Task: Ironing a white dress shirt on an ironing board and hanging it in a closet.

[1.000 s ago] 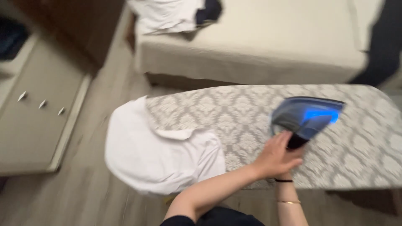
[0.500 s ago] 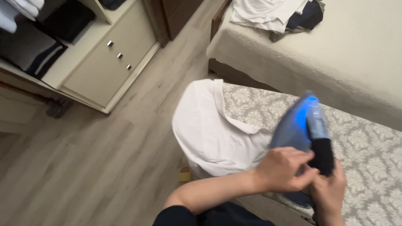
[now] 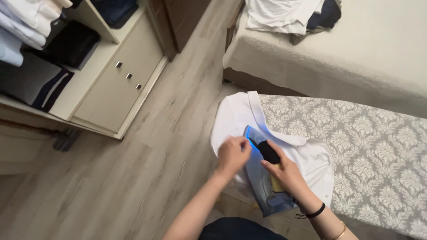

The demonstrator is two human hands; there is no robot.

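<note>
A white shirt (image 3: 233, 118) is draped over the narrow end of an ironing board (image 3: 369, 142) with a grey damask cover. On the shirt stands a blue translucent iron (image 3: 267, 193) with a glowing blue light near its tip. My right hand (image 3: 287, 174) is closed around the iron's black handle. My left hand (image 3: 233, 154) lies just left of the iron's tip, its fingers curled down onto the shirt's cloth. A black band and a thin gold bracelet are on my right wrist.
A bed (image 3: 378, 53) with a beige cover stands behind the board, a pile of white and dark clothes (image 3: 289, 15) on its corner. At the left is an open wardrobe with drawers (image 3: 113, 86) and folded clothes (image 3: 26, 26) on shelves. Wooden floor (image 3: 133, 178) lies between.
The iron has moved left along the board onto the white shirt and lies flat there. My left hand has left the handle and come down on the cloth. The view has swung left.
</note>
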